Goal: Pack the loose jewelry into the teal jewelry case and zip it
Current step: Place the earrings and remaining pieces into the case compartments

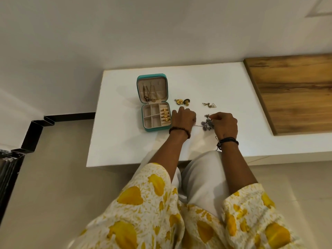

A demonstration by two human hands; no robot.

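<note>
The teal jewelry case (153, 129) lies open on the white table (125, 144), lid flat toward the wall with chains hung inside it. Several gold rings (165, 115) fill the right slot of its tray. A silver-grey beaded necklace (208, 122) lies bunched between my hands. My right hand (225, 125) pinches its beads at the right side. My left hand (183, 119), fingers curled, holds the thin chain end on its left side. Two gold jhumka earrings (182, 101) lie beyond my left hand. A small gold earring pair (209, 104) lies farther right.
A wooden board (294, 94) covers the surface to the right. The white wall runs behind the table. The table's left edge drops to the tiled floor, where a black trim (36, 130) runs along it. My knees sit under the front edge.
</note>
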